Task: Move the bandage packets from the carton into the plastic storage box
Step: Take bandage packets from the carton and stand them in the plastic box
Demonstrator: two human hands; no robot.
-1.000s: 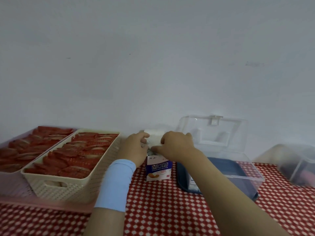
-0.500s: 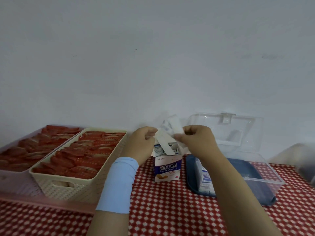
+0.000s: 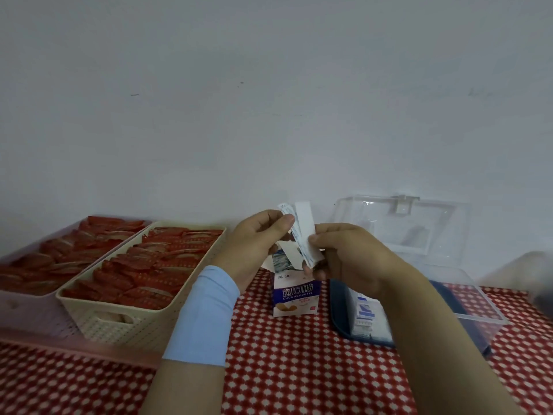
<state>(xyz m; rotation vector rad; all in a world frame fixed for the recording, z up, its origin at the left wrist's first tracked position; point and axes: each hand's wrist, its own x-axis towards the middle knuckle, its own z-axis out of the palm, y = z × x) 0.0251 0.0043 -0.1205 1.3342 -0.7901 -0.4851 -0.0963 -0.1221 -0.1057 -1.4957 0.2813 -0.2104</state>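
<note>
Both hands are raised just above the open carton (image 3: 294, 292), which stands upright on the red-and-white checked cloth (image 3: 284, 354) covering the bench. The left hand (image 3: 254, 244) comes in from the lower left, its forearm wrapped in a light blue sleeve (image 3: 203, 316), and its wrist is bent so the knuckles face the wall. Its fingers (image 3: 285, 220) are curled, and the thumb tip presses against the upper part of a small bunch of white bandage packets (image 3: 303, 232). The right hand (image 3: 350, 256) reaches in from the lower right with the back of the hand toward the camera. Its fingers are curled round the lower end of the same bunch, pinching it between thumb and fingertips. The packets stand nearly upright between the two hands, clear of the carton's mouth. More packets show inside the carton, and its top flaps are folded open.

Just right of the carton sits the plastic storage box (image 3: 478, 298), clear-walled with a dark blue base. Its clear lid (image 3: 404, 223) is tipped back against the wall. A few packets already lie in its left end (image 3: 366, 316). At the left stand a cream basket (image 3: 140, 313) and a pink tray (image 3: 30, 310), both filled with red wrapped items.
</note>
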